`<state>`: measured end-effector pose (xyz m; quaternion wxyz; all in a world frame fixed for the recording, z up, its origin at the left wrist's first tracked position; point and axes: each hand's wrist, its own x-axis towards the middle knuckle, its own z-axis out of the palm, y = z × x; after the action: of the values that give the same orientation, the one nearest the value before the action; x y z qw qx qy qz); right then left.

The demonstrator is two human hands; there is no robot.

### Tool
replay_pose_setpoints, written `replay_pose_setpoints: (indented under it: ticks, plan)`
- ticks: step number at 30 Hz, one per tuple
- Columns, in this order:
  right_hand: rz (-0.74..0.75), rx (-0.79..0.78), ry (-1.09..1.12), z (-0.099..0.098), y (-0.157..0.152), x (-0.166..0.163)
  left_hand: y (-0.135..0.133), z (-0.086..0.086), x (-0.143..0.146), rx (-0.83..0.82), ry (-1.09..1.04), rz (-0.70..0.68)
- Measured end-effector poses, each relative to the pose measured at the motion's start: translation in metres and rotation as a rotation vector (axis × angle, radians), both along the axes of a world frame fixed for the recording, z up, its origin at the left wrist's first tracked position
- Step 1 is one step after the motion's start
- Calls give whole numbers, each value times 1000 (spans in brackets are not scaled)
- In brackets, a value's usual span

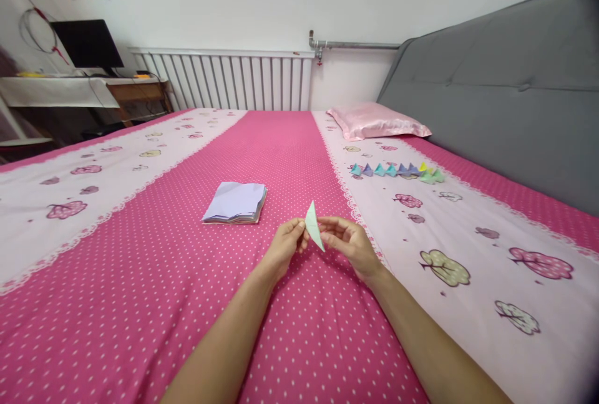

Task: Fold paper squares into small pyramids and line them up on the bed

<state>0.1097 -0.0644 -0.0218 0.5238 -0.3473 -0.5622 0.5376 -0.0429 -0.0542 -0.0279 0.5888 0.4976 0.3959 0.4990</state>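
A small pale green folded paper boat [313, 226] is held up over the bed, its two pointed ends toward the top and the lower right. My left hand [286, 243] pinches its left side between thumb and fingers. On the other side, my right hand [349, 239] has its thumb and fingertips at the paper's right edge, the fingers curled around it. To the left lies a stack of square paper sheets [234, 202] with a pale lilac sheet on top.
A row of several small folded paper boats [390, 170], teal, purple, yellow and green, stands at the right. Behind it are a pink pillow [377, 121] and a grey headboard [500, 80]. A polka-dot bedspread [168, 279] lies underneath; a radiator [234, 80] stands at the far wall.
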Motion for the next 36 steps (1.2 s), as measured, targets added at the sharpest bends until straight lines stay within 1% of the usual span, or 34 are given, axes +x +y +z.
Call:
replay_pose_setpoints:
  ticks: [9, 18, 25, 31, 36]
  plan:
    - [6, 3, -18, -3, 1, 1, -1, 2, 0, 3, -10, 5]
    - [36, -42, 39, -4, 1, 0, -2, 5, 0, -12, -19, 2]
    - [37, -17, 52, -5, 1, 0, -1, 4, 0, 30, -18, 18]
    - [26, -8, 19, -4, 0, 0, -1, 4, 0, 29, -10, 23]
    - [35, 3, 36, -4, 0, -1, -1, 3, 1, 34, 3, 20]
